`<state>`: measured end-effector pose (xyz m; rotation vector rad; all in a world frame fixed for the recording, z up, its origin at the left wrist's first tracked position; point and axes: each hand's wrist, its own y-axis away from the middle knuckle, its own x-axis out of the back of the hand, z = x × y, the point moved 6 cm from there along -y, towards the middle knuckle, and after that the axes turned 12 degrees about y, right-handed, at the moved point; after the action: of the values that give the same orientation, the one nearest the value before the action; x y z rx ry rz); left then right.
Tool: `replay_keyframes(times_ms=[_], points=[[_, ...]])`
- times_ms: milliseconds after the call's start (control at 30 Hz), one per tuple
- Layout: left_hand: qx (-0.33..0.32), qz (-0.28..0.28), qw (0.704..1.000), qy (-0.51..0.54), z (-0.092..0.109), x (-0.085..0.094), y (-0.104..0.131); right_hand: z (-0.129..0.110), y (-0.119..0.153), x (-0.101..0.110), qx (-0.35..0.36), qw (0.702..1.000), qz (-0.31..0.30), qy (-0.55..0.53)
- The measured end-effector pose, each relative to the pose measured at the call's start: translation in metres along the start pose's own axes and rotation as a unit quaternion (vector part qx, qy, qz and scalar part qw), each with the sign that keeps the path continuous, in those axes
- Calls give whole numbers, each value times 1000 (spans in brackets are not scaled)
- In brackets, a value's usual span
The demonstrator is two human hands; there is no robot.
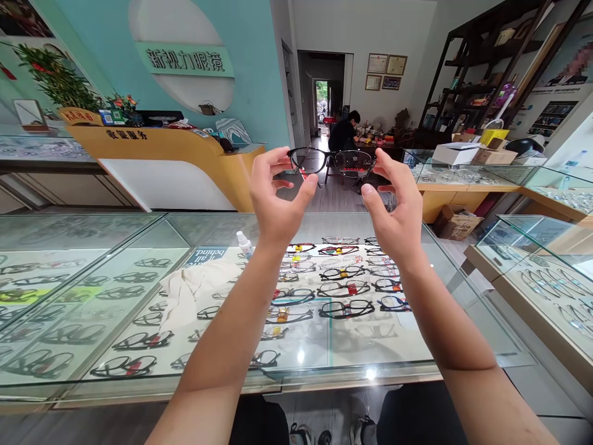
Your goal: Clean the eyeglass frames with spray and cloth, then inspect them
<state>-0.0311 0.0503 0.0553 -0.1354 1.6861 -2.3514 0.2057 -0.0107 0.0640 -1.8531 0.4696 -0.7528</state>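
A pair of dark-rimmed eyeglasses (330,156) is held up in front of me, above the glass display case, with red and white print on one lens. My left hand (280,201) grips its left end between curled fingers and thumb. At the opposite end, my right hand (396,201) holds the frame with the fingers, the thumb lying below the rim. Both arms reach over the case. Beneath them, rows of eyeglasses (346,308) show through the glass. A white cloth (197,293) and a small white spray bottle (244,244) rest left of my left forearm.
The glass display case (296,376) spans the space before me. More glass cases (546,247) stand at right, with boxes (456,153) on one and a cardboard box (456,222) on the floor. A yellow counter (236,176) stands at back left. Another person (343,131) sits at a cluttered desk behind.
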Motion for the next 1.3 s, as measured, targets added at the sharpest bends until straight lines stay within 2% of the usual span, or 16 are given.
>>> replay_keyframes(times_ms=[267,400,567,700,867,1033,1133,1300], points=[[-1,37,998,-51,13,0,2,-4,-1,1,8,1000,8,4],[-31,56,993,-98,25,0,4,3,-1,-2,-26,999,-4,-25],[-66,69,984,-148,32,0,7,18,-1,-11,-90,988,-33,-121],[-91,68,987,-110,31,-1,9,24,-1,-14,-117,978,-43,-169],[-92,74,987,-108,31,-1,8,24,-3,-14,-97,981,-59,-156],[-97,70,989,-87,34,-3,7,18,-2,-8,-98,987,-20,-122],[-73,68,993,-62,27,-3,6,14,-2,-5,-116,985,2,-130],[-28,28,999,-15,13,-5,4,6,-4,3,-123,983,30,-136]])
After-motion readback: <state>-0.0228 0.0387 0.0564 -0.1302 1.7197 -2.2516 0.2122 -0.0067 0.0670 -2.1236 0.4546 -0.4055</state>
